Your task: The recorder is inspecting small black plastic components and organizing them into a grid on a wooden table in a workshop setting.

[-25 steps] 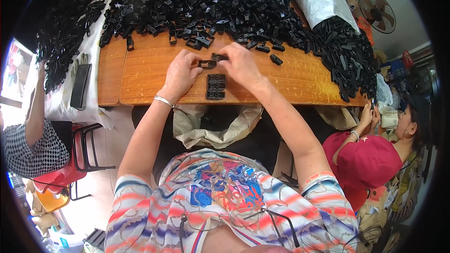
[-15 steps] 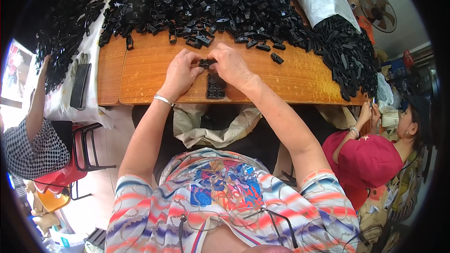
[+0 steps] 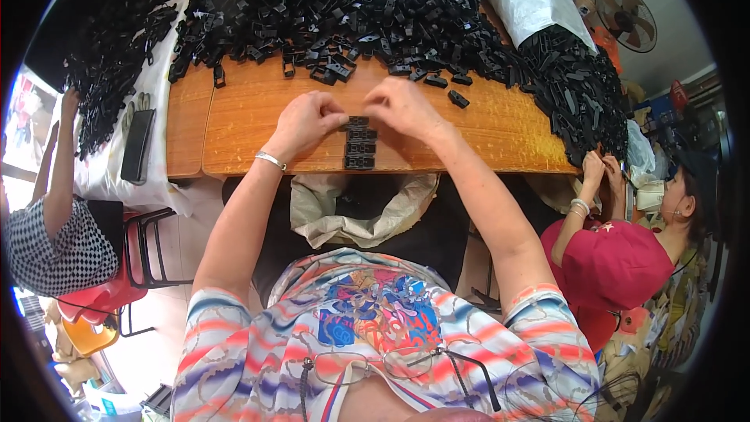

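Wooden table [image 3: 500, 133]: both hands' fingers [image 3: 337, 119] pinch upright-running clip stack [image 3: 359, 143].

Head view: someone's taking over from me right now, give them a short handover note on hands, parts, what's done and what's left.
Left hand: fingertips pinching the left end of the top black plastic piece.
Right hand: fingertips on the right end of that same piece.
Parts: that piece sits at the top of a short row of joined black pieces lying on the wooden table near its front edge. A big heap of loose black pieces covers the far side of the table.
Done: a few pieces lined up in the row.
Left: judging by the heap, most of the pieces remain loose.
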`<state>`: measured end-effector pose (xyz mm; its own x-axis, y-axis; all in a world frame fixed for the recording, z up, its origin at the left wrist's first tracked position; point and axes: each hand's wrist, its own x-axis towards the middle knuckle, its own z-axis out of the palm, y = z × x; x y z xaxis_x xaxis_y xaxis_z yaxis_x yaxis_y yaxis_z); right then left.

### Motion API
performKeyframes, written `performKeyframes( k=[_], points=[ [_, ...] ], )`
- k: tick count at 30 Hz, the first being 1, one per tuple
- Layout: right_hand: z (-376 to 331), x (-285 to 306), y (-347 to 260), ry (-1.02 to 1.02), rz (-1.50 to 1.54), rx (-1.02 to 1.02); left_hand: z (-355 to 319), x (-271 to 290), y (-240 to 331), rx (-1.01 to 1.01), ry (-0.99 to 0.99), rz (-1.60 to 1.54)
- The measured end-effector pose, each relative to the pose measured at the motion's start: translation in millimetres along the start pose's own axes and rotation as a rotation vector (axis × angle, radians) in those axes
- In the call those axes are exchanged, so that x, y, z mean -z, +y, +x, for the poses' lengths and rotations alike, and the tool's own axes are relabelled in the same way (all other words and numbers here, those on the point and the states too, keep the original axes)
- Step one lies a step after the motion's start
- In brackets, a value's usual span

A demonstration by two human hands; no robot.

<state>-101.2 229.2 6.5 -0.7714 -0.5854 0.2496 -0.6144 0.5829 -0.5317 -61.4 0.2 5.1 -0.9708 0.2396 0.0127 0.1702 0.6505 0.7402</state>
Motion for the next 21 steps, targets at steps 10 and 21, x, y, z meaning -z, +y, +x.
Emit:
performKeyframes(
  k=[10, 21],
  points=[
    [24.6, 16.9, 26.9, 0.03, -0.609, -0.263, 31.6, 7.4, -10.3, -0.198, 0.377, 0.412],
    [21.0, 21.7, 21.2, 0.086, -0.499, -0.135, 24.7, 3.2, -8.3, -0.197, 0.278, 0.397]
  ],
)
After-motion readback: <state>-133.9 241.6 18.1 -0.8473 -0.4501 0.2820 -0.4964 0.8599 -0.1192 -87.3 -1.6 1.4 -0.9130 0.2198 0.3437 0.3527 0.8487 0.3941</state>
